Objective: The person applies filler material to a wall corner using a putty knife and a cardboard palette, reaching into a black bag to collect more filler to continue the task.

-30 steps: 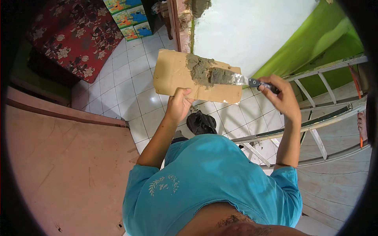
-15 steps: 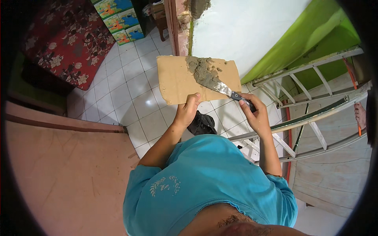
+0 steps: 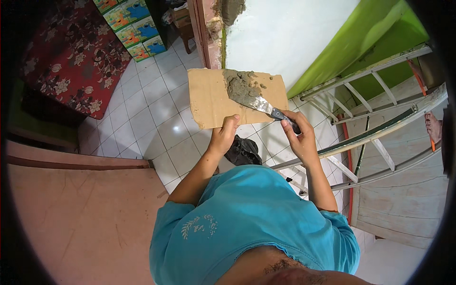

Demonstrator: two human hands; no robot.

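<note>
A flat piece of brown cardboard (image 3: pixel 207 97) is held out in front of me by my left hand (image 3: pixel 224 136), thumb on top at its near edge and the other fingers hidden beneath. Wet grey mortar (image 3: pixel 241 85) lies in a heap on its middle and right, with a few loose crumbs beside it. My right hand (image 3: pixel 300 134) grips the black handle of a putty knife (image 3: pixel 276 113). The knife's metal blade points up and left, flat against the cardboard, its tip covered by the mortar.
An aluminium ladder (image 3: pixel 375 121) leans on the right, with another person's hand (image 3: pixel 432 127) near it. Ahead is a wall corner (image 3: pixel 219 33) with patched mortar. A black plastic bag (image 3: pixel 243 152) lies on the tiled floor (image 3: pixel 161 128). A floral red mattress (image 3: pixel 71 61) stands at left.
The putty knife and my right hand have shifted slightly left, pushing the blade further under the mortar, which looks more gathered. My left hand keeps its hold on the cardboard.
</note>
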